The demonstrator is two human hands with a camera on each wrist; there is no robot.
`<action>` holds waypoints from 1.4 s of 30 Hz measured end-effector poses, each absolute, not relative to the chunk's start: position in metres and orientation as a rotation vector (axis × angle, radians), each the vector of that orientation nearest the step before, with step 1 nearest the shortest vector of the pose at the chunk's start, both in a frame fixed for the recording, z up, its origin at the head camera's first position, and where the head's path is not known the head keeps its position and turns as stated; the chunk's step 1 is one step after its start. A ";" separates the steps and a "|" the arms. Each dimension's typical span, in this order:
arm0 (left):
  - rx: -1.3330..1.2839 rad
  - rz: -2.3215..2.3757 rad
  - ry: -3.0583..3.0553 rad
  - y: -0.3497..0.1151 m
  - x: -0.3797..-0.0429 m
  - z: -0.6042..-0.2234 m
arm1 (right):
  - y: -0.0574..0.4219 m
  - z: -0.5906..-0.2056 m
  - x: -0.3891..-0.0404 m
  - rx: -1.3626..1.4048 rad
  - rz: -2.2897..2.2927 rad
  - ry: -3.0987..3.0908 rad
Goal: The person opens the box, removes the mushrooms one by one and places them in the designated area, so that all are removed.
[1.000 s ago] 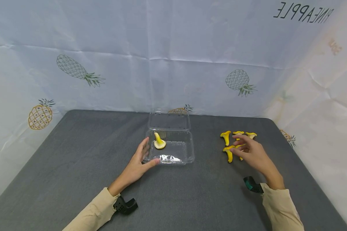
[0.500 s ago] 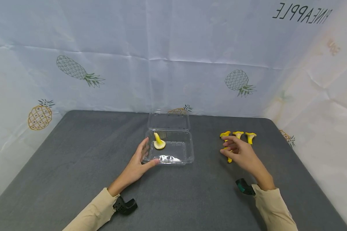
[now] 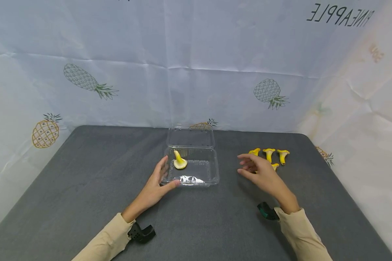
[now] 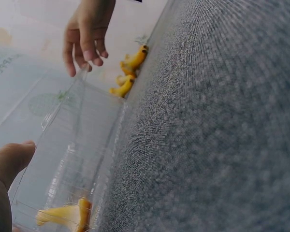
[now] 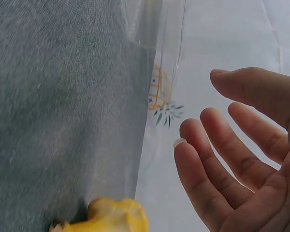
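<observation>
A clear plastic clamshell container [image 3: 204, 169] lies on the grey table with its lid [image 3: 191, 138] raised at the back. My left hand [image 3: 154, 190] holds its near-left corner, fingers along the left side and thumb at the front rim. Inside, toward the left, rests one yellow chanterelle mushroom [image 3: 179, 162]. Several more yellow mushrooms [image 3: 269, 153] lie in a group at the right, some partly hidden by my right hand [image 3: 261, 173]. That hand hovers at the group's left side, fingers loosely bent and apart from the thumb. Nothing sits between them in the right wrist view.
The grey table [image 3: 85, 174] meets a pale curtain [image 3: 143, 94] with pineapple prints at the back. Black wrist mounts [image 3: 143, 233] are on both forearms. Bare table surface lies between the container and the mushroom group.
My right hand has moved left from over the mushroom group, uncovering those at the back right. The left hand, container and the mushroom inside it stay in place.
</observation>
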State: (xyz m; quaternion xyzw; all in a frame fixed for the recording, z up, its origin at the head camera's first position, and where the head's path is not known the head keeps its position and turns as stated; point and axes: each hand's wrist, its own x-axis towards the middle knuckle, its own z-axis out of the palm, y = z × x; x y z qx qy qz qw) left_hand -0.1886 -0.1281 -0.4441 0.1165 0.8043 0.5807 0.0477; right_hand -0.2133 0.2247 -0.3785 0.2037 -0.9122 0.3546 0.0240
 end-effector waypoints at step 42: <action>0.356 1.787 2.452 -0.128 -0.189 -0.447 | 0.144 -0.372 -0.228 0.973 1.070 -2.828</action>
